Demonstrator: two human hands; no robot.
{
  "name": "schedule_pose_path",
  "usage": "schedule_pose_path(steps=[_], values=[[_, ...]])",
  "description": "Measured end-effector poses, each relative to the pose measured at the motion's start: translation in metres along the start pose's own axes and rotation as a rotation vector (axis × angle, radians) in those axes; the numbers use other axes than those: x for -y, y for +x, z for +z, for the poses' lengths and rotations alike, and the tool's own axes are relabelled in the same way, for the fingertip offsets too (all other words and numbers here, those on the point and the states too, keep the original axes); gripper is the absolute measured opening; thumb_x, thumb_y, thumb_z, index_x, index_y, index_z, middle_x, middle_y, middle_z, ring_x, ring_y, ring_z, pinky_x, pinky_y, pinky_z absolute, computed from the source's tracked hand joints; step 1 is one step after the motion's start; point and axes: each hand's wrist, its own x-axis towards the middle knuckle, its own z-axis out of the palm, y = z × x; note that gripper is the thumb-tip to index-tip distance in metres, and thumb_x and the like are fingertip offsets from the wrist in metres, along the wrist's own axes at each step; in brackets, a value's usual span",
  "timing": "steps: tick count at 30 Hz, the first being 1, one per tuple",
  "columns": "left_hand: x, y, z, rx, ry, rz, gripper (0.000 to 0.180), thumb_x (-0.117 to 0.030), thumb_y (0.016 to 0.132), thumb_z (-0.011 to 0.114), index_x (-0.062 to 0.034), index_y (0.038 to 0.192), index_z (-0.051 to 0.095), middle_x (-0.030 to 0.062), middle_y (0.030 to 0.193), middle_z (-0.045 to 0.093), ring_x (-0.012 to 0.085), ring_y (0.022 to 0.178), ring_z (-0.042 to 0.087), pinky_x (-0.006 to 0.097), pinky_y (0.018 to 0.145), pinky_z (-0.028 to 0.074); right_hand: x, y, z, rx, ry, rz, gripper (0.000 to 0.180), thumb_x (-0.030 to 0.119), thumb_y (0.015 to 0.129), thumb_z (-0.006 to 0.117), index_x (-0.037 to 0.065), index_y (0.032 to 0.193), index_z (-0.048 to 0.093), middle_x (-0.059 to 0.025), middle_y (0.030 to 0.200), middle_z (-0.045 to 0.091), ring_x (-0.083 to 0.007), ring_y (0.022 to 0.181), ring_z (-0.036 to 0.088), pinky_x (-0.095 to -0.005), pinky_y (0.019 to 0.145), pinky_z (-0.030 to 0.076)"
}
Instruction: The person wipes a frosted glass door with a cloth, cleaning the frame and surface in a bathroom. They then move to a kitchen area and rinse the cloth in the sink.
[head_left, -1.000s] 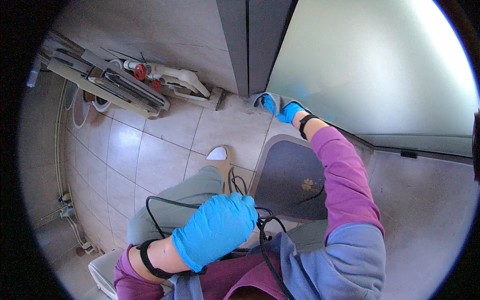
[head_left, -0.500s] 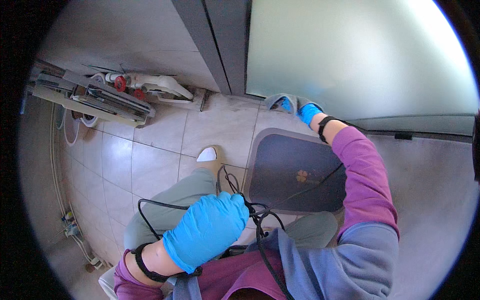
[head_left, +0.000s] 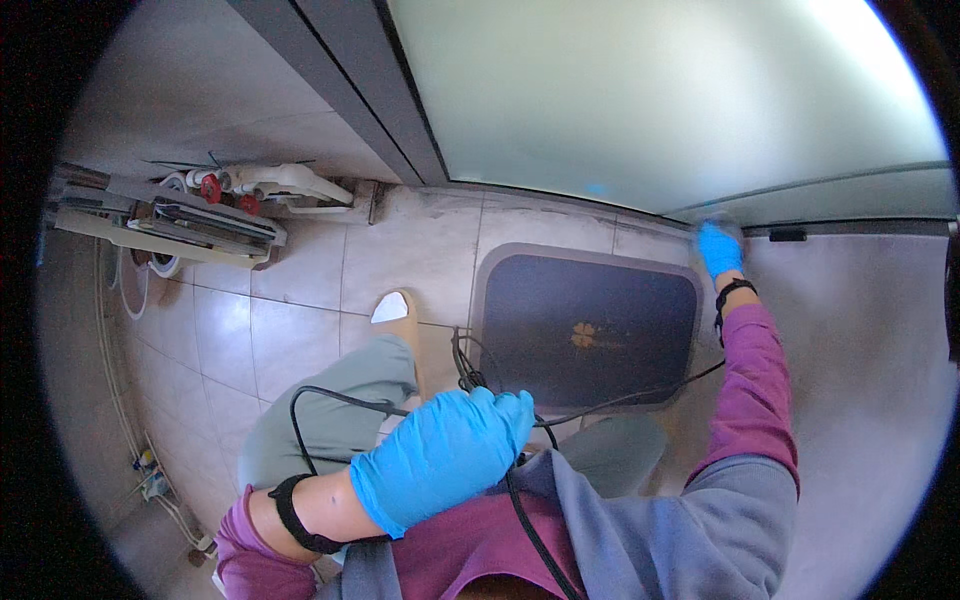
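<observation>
My left hand [head_left: 450,460], in a blue glove, is closed around a looped black cable [head_left: 468,378] in front of my body. One length of the cable trails left over my leg and another runs off to the right. My right hand [head_left: 720,250], gloved in blue too, reaches to the low edge of a frosted glass panel [head_left: 640,100]. Its fingers press a grey cloth [head_left: 716,222] against the dark bottom rail [head_left: 580,203]; the cloth is blurred and mostly hidden by the hand.
A dark grey mat [head_left: 585,325] with a small clover print lies on the tiled floor [head_left: 300,330] before the panel. White pipes with red valve handles [head_left: 211,188] and stacked flat boards [head_left: 170,230] line the left wall. My shoe [head_left: 398,312] stands beside the mat.
My right hand has slid right along the bottom rail with the grey cloth. My left hand has shifted slightly right, still holding the cable. The whole view has turned a little.
</observation>
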Motion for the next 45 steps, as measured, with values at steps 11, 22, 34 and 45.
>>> schedule_pose_path(steps=[11, 22, 34, 45], values=[[0.006, -0.008, 0.001, -0.161, 0.165, -0.065, 0.007, -0.012, 0.080, 0.056, -0.0076, 0.077, 0.051, 0.0071, 0.063, 0.050, 0.0187, 0.054, 0.054, 0.031, 0.044, 0.042, 0.296, 0.006, -0.064, 0.429, 2.040, 0.000, 0.013, 0.012, 0.086, 0.052, 0.004, 0.082, 0.061, -0.0078, 0.075, 0.055, -0.0239, 0.073, 0.055, -0.0360, 0.071, 0.047], [0.012, -0.009, 0.006, 0.003, 0.019, -0.111, 0.007, -0.009, 0.076, 0.059, -0.0049, 0.081, 0.056, 0.0111, 0.073, 0.055, 0.0248, 0.066, 0.061, 0.036, 0.052, 0.048, 0.272, 0.029, -0.059, -0.144, 0.997, -0.438, 0.011, 0.013, 0.079, 0.065, 0.003, 0.077, 0.069, -0.0113, 0.068, 0.066, -0.0198, 0.061, 0.056, -0.0397, 0.059, 0.049], [0.014, 0.001, 0.010, 0.077, 0.094, -0.069, 0.007, -0.012, 0.078, 0.059, -0.0067, 0.080, 0.056, 0.0100, 0.074, 0.055, 0.0258, 0.067, 0.060, 0.037, 0.053, 0.048, -0.031, -0.019, 0.010, -0.207, 1.141, 0.542, 0.023, 0.018, 0.093, 0.051, 0.003, 0.103, 0.064, -0.0148, 0.104, 0.067, -0.0286, 0.093, 0.063, -0.0438, 0.078, 0.050], [0.012, 0.010, 0.002, -0.008, 0.102, -0.067, 0.005, -0.010, 0.078, 0.058, -0.0057, 0.076, 0.057, 0.0093, 0.063, 0.053, 0.0219, 0.058, 0.058, 0.033, 0.049, 0.045, 0.286, -0.036, -0.128, 0.407, 3.061, 0.018, 0.005, 0.000, 0.086, 0.054, 0.002, 0.089, 0.057, -0.0123, 0.097, 0.062, -0.0286, 0.090, 0.059, -0.0447, 0.094, 0.051]])
